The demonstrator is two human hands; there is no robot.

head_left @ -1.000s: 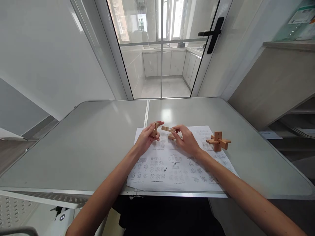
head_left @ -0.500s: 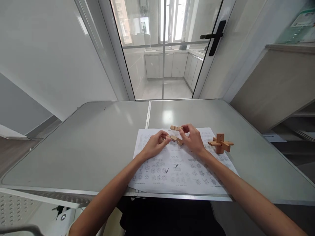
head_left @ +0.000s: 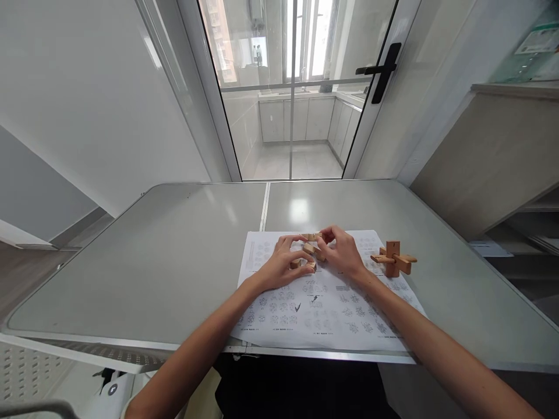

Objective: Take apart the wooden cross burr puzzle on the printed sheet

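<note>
Both hands meet over a small cluster of loose wooden puzzle pieces on the printed diagram sheet. The left hand pinches lower pieces from the left. The right hand grips an upper bar lying left-right. The assembled wooden cross puzzle stands apart to the right on the grey worktop, before a glass door.

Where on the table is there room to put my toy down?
The left half of the table, left of the paper sheet, is bare, and so is the strip beyond the sheet. It is crowded where the left hand and right hand meet over wooden pieces, beside the wooden cross.
</note>
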